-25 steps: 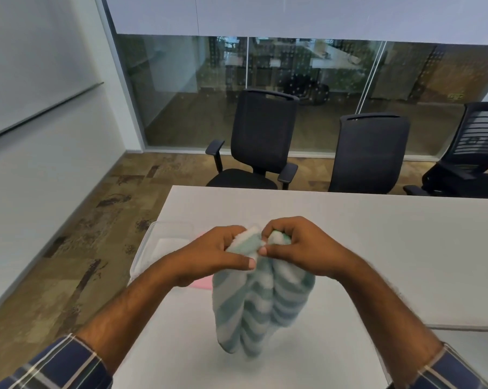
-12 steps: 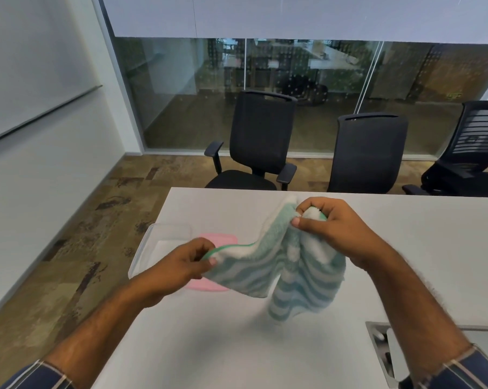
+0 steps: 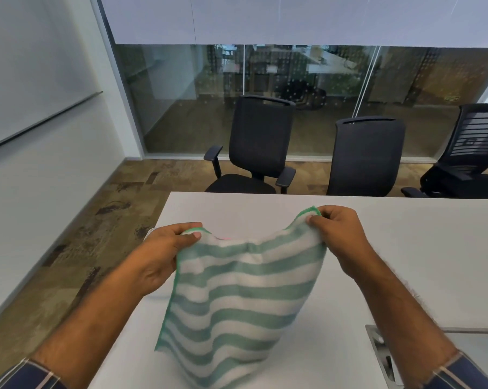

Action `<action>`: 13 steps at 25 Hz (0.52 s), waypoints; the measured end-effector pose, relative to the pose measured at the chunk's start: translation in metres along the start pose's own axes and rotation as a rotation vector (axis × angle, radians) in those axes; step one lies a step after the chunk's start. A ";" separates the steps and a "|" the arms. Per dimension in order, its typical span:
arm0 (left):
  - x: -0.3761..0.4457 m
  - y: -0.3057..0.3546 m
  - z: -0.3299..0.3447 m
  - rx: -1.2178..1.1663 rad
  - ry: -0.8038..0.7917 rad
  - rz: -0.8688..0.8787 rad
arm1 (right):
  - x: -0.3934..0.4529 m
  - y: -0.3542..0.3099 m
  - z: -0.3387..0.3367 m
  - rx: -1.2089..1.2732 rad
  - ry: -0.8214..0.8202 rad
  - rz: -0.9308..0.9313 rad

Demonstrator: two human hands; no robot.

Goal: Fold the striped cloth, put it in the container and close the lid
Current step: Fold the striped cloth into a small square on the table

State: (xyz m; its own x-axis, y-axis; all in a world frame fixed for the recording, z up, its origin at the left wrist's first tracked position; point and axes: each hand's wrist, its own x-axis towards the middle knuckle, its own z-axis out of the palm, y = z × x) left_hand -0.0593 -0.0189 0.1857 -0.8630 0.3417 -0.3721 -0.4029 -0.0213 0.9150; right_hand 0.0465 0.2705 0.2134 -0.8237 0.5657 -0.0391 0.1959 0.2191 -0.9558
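The striped cloth, green and white with a green hem, hangs spread out above the white table. My left hand pinches its upper left corner. My right hand pinches its upper right corner, a little higher and farther away. The cloth's lower edge touches or nearly touches the table near me. The clear container is almost wholly hidden behind my left hand and the cloth; only a corner of it shows at the table's left edge. A sliver of the pink lid peeks over the cloth's top edge.
Three black office chairs stand beyond the table's far edge, in front of a glass wall. A metal cable hatch is set into the table at the lower right. The table's left edge drops to a patterned floor.
The cloth was bunched between both hands held together. My hands have moved apart, left hand to the left and right hand to the right, and the cloth now hangs spread flat between them.
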 end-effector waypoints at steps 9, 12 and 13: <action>-0.020 0.001 0.062 -0.335 0.079 0.061 | -0.034 -0.009 0.052 0.224 -0.112 -0.133; -0.025 -0.005 0.080 -0.361 0.002 0.101 | -0.049 -0.010 0.070 0.192 -0.218 -0.227; -0.026 -0.006 0.082 -0.346 -0.008 0.122 | -0.052 -0.009 0.072 0.147 -0.232 -0.250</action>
State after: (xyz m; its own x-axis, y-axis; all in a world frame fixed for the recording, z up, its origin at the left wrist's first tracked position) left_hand -0.0095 0.0490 0.2029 -0.9090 0.3248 -0.2613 -0.3780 -0.3781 0.8451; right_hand 0.0491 0.1823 0.2027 -0.9384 0.3102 0.1519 -0.0911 0.2019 -0.9752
